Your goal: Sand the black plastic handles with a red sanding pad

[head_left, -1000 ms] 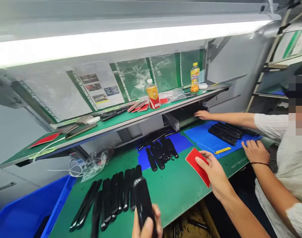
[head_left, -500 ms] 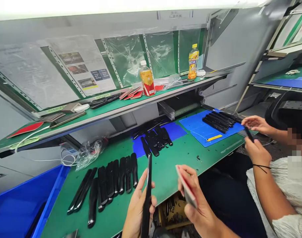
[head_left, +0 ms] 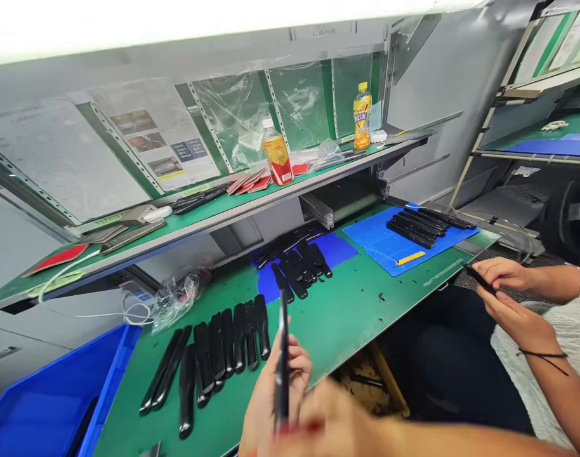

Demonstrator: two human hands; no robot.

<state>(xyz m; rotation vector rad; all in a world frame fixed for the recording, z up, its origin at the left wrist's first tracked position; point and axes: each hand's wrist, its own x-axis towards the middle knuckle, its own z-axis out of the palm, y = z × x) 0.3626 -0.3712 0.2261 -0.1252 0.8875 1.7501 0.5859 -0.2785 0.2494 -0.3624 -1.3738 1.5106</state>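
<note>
My left hand point(head_left: 266, 397) is shut on a long glossy black part point(head_left: 283, 343), held upright and edge-on over the front edge of the green bench point(head_left: 347, 324). My right hand point(head_left: 351, 425) is a blur low in the view, right beside the part's lower end. A red smear, the red card point(head_left: 297, 426), shows at its fingers. To the left of my hands, a row of several matching black parts point(head_left: 223, 349) lies on the bench.
More black parts are piled on a blue mat point(head_left: 340, 249), and others lie on a second blue mat point(head_left: 389, 244). At the right, a co-worker's hands point(head_left: 506, 289) hold a thin black part. There is a blue bin point(head_left: 42, 406) at the lower left. Two bottles point(head_left: 276, 155) stand on the shelf.
My right hand has dropped from beside the part to the bottom of the view and is now blurred. The black part stands a little higher. The co-worker's hands have pulled back from the bench.
</note>
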